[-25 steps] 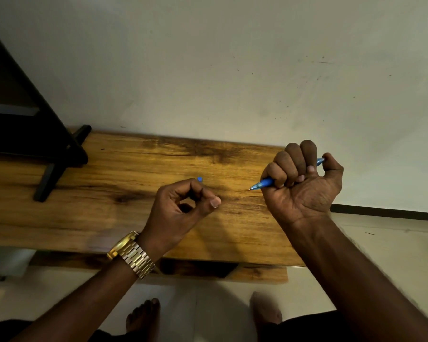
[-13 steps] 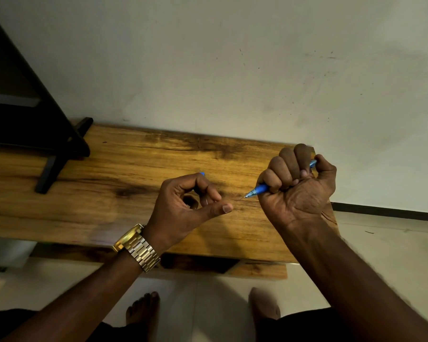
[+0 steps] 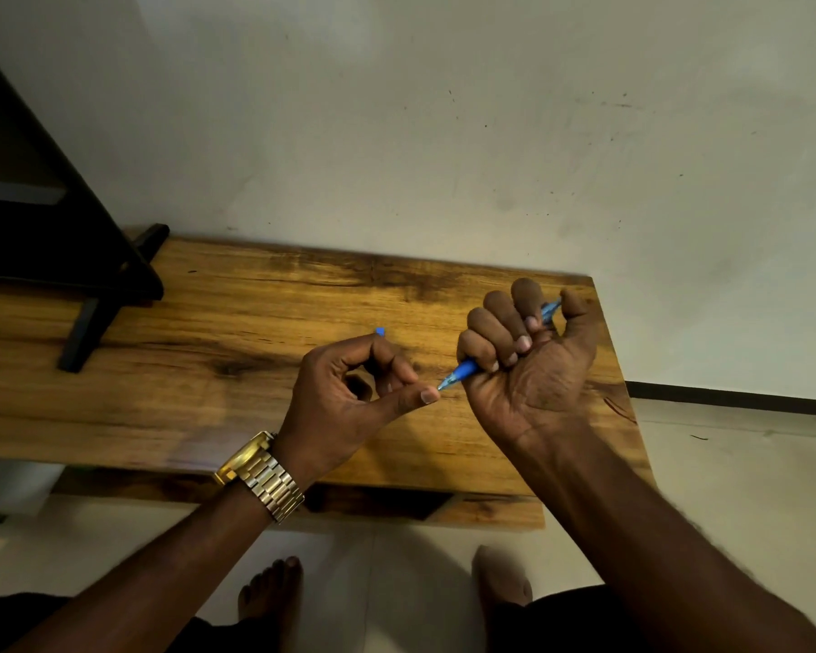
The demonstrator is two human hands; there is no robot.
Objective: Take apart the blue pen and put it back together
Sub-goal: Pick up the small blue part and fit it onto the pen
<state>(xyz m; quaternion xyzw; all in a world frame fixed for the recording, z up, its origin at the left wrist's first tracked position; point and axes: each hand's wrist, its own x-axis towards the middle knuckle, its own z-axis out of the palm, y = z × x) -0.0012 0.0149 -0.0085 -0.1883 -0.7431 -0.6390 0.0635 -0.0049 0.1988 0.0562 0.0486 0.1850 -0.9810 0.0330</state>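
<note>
Both hands are raised just above the wooden table (image 3: 265, 322), toward its right end. The right hand (image 3: 528, 365) is a closed fist around the blue pen (image 3: 465, 369); the barrel runs through the fist, its clear pointed tip sticking out at the lower left and the back end showing between index finger and thumb at the upper right. The left hand (image 3: 349, 393), with a gold wristwatch (image 3: 260, 473) on the wrist, has its fingers (image 3: 387, 355) curled narrow around a small blue piece (image 3: 380, 331), of which only the top shows; probably the cap, not certain. The left thumb is extended and nearly touches the pen tip. Judgement: pen at least partly apart, one piece off. Whether this is dismantling or rejoining cannot be told; barrel and refill look undivided, so most of the task appears left.
</note>
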